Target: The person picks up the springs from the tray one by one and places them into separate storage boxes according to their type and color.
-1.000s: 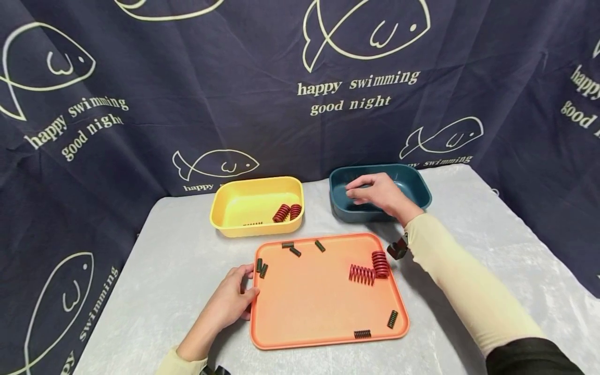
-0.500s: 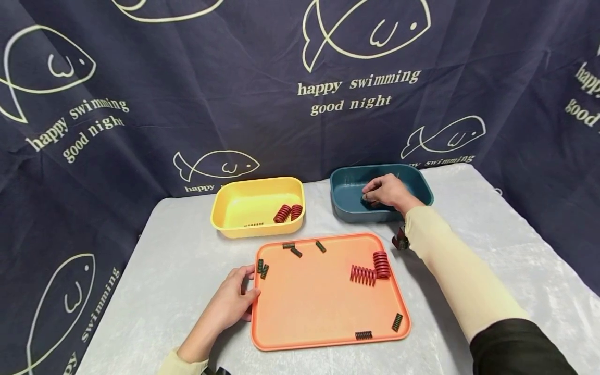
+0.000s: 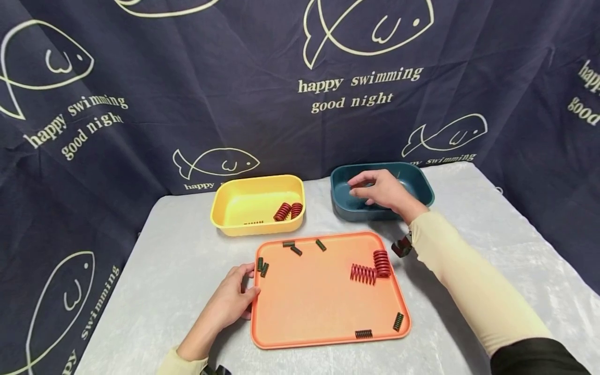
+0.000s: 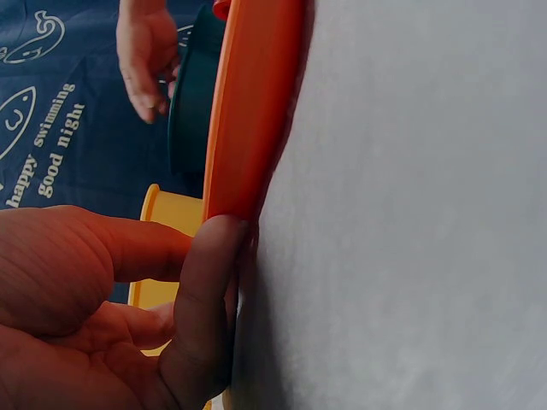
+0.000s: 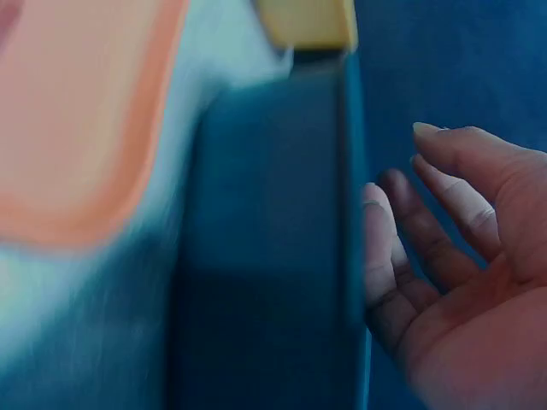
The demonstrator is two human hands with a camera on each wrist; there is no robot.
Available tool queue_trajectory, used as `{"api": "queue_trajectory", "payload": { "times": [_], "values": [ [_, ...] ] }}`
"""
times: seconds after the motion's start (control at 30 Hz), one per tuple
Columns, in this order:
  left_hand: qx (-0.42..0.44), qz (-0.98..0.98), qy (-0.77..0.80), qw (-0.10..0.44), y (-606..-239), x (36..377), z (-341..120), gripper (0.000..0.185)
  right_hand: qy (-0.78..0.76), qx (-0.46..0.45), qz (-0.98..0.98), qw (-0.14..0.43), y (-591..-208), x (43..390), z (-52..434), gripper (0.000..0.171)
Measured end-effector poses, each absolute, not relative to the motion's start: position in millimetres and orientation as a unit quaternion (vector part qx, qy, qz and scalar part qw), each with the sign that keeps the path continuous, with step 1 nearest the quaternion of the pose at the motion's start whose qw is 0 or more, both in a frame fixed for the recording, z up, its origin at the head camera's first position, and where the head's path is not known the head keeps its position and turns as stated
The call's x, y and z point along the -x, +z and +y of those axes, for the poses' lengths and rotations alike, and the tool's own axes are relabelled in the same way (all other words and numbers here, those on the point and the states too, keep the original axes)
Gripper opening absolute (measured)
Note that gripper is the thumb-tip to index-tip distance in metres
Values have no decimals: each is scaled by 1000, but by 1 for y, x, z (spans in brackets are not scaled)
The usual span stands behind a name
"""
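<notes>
My right hand (image 3: 383,190) is over the blue-green bin (image 3: 349,214), fingers apart and holding nothing visible. Its palm and parted fingers show beside the bin wall (image 5: 273,213) in the right wrist view. My left hand (image 3: 230,299) grips the left rim of the orange tray (image 3: 319,307), its thumb at the edge; the left wrist view shows fingertips against the rim (image 4: 248,111). Two red coil springs, one stretched-looking (image 3: 363,274) and one thicker (image 3: 382,263), lie on the tray's right side. Small dark green springs lie near its edges, such as one at back (image 3: 321,245) and one front right (image 3: 398,321).
A yellow bin (image 3: 255,229) stands behind the tray on the left, with red springs (image 3: 282,212) inside. A dark blue curtain (image 3: 262,78) with fish drawings hangs behind the pale tabletop (image 3: 173,250). My right hand hides part of the blue-green bin's inside.
Half a second ago my right hand was lower in the blue-green bin with fingertips together; now it is raised slightly, fingers parted. The left hand stays at the tray.
</notes>
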State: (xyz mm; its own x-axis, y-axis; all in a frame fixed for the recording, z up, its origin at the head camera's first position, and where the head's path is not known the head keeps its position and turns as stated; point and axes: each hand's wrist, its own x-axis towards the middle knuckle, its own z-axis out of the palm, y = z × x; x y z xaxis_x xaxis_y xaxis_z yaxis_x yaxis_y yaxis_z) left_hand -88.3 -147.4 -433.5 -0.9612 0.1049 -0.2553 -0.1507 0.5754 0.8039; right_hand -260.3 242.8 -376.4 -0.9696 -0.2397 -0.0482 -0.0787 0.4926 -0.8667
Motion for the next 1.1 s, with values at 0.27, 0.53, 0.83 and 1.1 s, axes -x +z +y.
{"api": "queue_trajectory", "payload": {
  "times": [0.27, 0.53, 0.83, 1.1],
  "values": [
    [10, 874, 466, 135, -434, 89, -147, 51, -523, 162, 831, 94, -369, 233, 200, 27],
    [11, 873, 469, 133, -434, 89, -148, 50, -526, 205, 811, 153, -395, 215, 145, 23],
    [14, 874, 469, 129, -434, 90, -148, 50, -525, 154, 816, 186, -412, 208, 107, 12],
    [13, 876, 464, 133, -434, 88, -147, 50, -440, 165, 873, 130, -417, 205, 92, 11]
  ]
}}
